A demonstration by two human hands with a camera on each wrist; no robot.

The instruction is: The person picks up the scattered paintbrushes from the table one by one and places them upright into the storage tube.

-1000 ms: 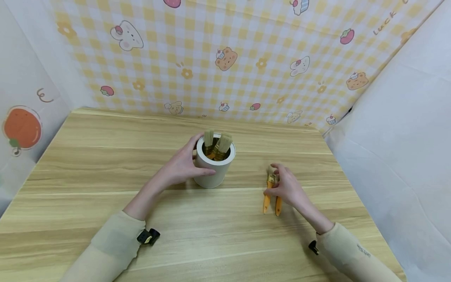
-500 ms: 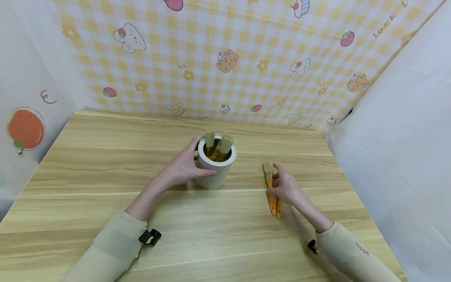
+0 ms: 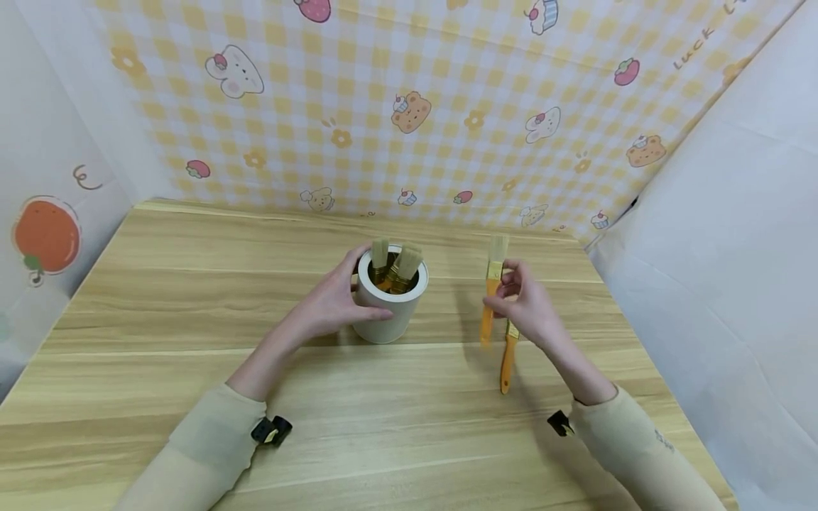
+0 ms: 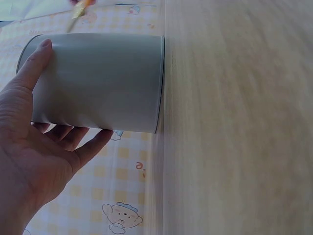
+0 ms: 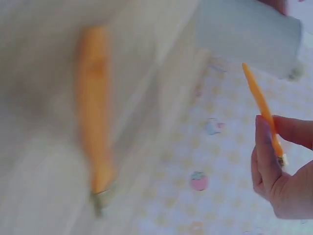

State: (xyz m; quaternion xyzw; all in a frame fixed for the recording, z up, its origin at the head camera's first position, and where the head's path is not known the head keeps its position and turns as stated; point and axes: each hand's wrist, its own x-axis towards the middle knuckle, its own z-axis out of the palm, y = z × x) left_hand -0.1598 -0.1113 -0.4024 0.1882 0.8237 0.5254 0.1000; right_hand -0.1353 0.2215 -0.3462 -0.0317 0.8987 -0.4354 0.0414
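A pale grey cylindrical can (image 3: 385,323) stands upright mid-table, with several bristle brushes (image 3: 407,261) in it, bristles up. My left hand (image 3: 332,294) grips its side, thumb across the front and fingers round the back; the left wrist view shows thumb and fingers on opposite sides of the can (image 4: 98,83). Right of the can, my right hand (image 3: 527,301) pinches a paintbrush (image 3: 491,287) with an orange handle, bristles up, raised over the table. Below that hand a second orange-handled paintbrush (image 3: 508,362) lies on the wood, its bristles hidden by the hand.
The wood-grain table (image 3: 358,426) reaches back to a yellow checked cloth (image 3: 358,106) with cartoon prints. White sheeting (image 3: 722,234) hangs along the right side, and another printed white cloth (image 3: 57,142) along the left.
My right hand has lifted one paintbrush off the table and carried it up and away from the other, which stays lying. The left hand keeps its grip on the can.
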